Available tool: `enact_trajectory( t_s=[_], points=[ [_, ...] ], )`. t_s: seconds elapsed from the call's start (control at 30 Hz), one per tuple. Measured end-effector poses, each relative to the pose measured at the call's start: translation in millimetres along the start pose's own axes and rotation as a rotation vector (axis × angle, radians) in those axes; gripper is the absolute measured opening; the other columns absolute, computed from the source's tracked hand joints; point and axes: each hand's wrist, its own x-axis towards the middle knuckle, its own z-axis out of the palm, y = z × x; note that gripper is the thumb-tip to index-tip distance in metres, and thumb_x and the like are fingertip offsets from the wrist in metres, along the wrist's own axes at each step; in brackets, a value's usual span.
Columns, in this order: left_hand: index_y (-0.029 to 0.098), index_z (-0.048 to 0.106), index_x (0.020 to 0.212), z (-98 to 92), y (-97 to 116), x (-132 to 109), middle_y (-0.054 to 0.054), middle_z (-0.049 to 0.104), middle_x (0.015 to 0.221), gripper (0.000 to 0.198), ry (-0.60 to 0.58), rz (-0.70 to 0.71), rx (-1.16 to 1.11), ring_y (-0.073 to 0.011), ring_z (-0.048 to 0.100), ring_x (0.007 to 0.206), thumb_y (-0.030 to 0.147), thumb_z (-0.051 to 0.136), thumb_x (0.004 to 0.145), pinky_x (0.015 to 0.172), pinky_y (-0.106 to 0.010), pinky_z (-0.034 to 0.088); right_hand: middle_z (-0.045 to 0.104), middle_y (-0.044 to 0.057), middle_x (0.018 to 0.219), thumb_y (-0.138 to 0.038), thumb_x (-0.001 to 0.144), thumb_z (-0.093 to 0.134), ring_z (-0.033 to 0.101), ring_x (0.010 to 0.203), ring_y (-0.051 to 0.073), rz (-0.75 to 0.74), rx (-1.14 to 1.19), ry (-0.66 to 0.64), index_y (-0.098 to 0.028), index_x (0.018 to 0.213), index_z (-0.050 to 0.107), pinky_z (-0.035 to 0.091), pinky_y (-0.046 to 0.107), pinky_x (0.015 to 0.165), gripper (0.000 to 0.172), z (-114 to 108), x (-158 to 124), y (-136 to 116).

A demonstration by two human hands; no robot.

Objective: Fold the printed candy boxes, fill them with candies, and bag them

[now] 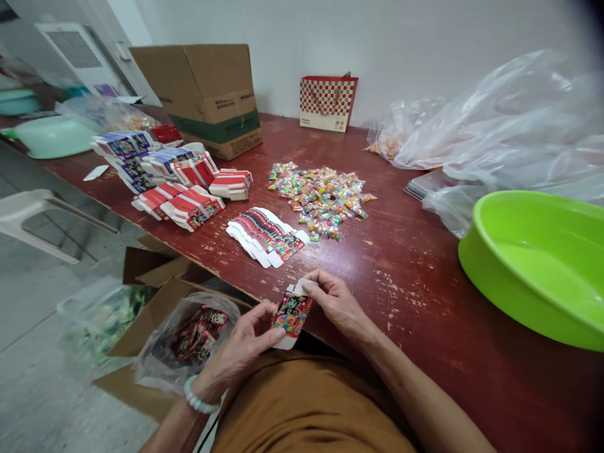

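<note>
A small printed carton [292, 313], red and multicoloured with white flaps, is held between both hands over the table's front edge. My left hand [251, 330] grips its lower left side, thumb across the front. The fingers of my right hand [333, 301] pinch a white flap at its top. Just beyond lies a fanned row of flat cartons [264, 236]. Behind that row spreads a pile of small wrapped candies [325, 195]. Bundled stacks of red and white cartons [191, 207] lie to the left on the dark red table [377, 251].
A cardboard box [212, 94] and a checked paper bag [328, 104] stand at the back. On the right are a green basin [500, 283] and clear plastic bags [514, 126]. Below the table's left edge, an open carton holds a bag of small packs [198, 333]; a stool [28, 211] stands nearby.
</note>
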Motion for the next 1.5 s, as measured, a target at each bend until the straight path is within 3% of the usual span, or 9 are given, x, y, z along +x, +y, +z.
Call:
enact_trajectory(
  t_s=[0.1,0.2,0.37,0.53,0.77,1.03,1.2,1.37,1.5],
  points=[
    [0.018,0.07,0.107,5.9,21.7,0.1,-0.007,0.073,0.099,0.047,-0.336,-0.075,-0.079,-0.0226,0.066,0.093,0.045,0.082,0.071,0.086,-0.032,0.05,0.063,0.0,0.08,-0.041,0.094,0.058,0.056,0.071,0.013,-0.037,0.07,-0.111,-0.02,0.09,0.062,0.046,0.027,0.068,0.022,5.0,-1.5,-19.2],
    [0.013,0.075,0.087,17.8,33.2,5.6,-0.012,0.074,0.083,0.041,-0.513,-0.145,-0.064,-0.0236,0.067,0.078,0.051,0.078,0.072,0.073,-0.032,0.051,0.062,-0.001,0.079,-0.04,0.094,0.06,0.056,0.068,0.012,-0.08,0.096,-0.173,-0.02,0.089,0.062,0.045,0.024,0.063,0.02,10.7,-3.7,-32.6],
    [0.016,0.071,0.08,32.6,34.6,13.8,-0.007,0.071,0.068,0.034,-0.277,-0.093,-0.125,-0.0183,0.063,0.059,0.045,0.081,0.066,0.059,-0.028,0.049,0.065,-0.003,0.084,-0.045,0.092,0.063,0.054,0.044,0.008,0.078,0.382,-0.257,-0.029,0.123,0.052,0.042,0.021,0.041,0.036,12.8,-8.7,-35.6],
    [0.015,0.071,0.077,31.3,37.4,19.9,-0.005,0.071,0.069,0.03,-0.177,0.012,-0.056,-0.018,0.063,0.062,0.039,0.083,0.063,0.065,-0.031,0.053,0.065,0.002,0.114,-0.037,0.082,0.077,0.057,0.047,0.006,0.081,0.381,-0.199,-0.033,0.137,0.044,0.05,0.023,0.045,0.064,12.8,-12.1,-29.5],
    [0.013,0.069,0.073,30.3,31.1,28.1,-0.003,0.068,0.059,0.031,-0.138,0.025,-0.068,-0.0148,0.062,0.048,0.038,0.083,0.063,0.05,-0.024,0.049,0.067,0.004,0.106,-0.029,0.076,0.081,0.064,0.091,0.015,-0.005,0.293,-0.022,-0.022,0.123,0.059,0.055,0.028,0.08,0.053,11.8,-8.3,-19.5],
    [0.013,0.066,0.075,37.0,33.8,41.1,0.0,0.064,0.056,0.041,-0.033,-0.002,-0.124,-0.0127,0.058,0.046,0.048,0.085,0.067,0.045,-0.025,0.052,0.062,-0.004,0.068,-0.045,0.082,0.074,0.054,0.045,0.01,0.145,0.496,-0.116,-0.021,0.097,0.065,0.049,0.026,0.045,0.03,13.4,-5.1,-20.5],
    [0.014,0.066,0.101,35.9,33.1,50.6,-0.005,0.075,0.093,0.042,0.063,0.108,0.01,-0.0167,0.07,0.081,0.035,0.086,0.07,0.073,-0.026,0.058,0.07,0.001,0.075,-0.036,0.08,0.073,0.059,0.061,0.012,0.071,0.228,0.213,-0.017,0.085,0.07,0.049,0.025,0.058,0.019,2.1,5.3,-16.1],
    [0.022,0.046,0.121,45.8,27.4,44.3,-0.002,0.075,0.094,0.063,0.299,0.273,-0.064,-0.0176,0.073,0.077,0.03,0.084,0.072,0.067,-0.029,0.062,0.071,0.0,0.082,-0.033,0.079,0.075,0.063,0.07,0.014,0.04,0.259,0.305,-0.021,0.104,0.066,0.052,0.026,0.065,0.029,1.3,4.6,-13.7],
    [0.024,0.046,0.131,46.7,23.9,39.5,-0.005,0.075,0.106,0.064,0.335,0.364,0.009,-0.0185,0.074,0.086,0.028,0.08,0.077,0.071,-0.028,0.062,0.072,0.0,0.091,-0.032,0.082,0.074,0.066,0.08,0.016,-0.038,0.343,0.281,-0.025,0.115,0.064,0.053,0.028,0.073,0.035,8.6,2.4,-13.2]
  ],
)
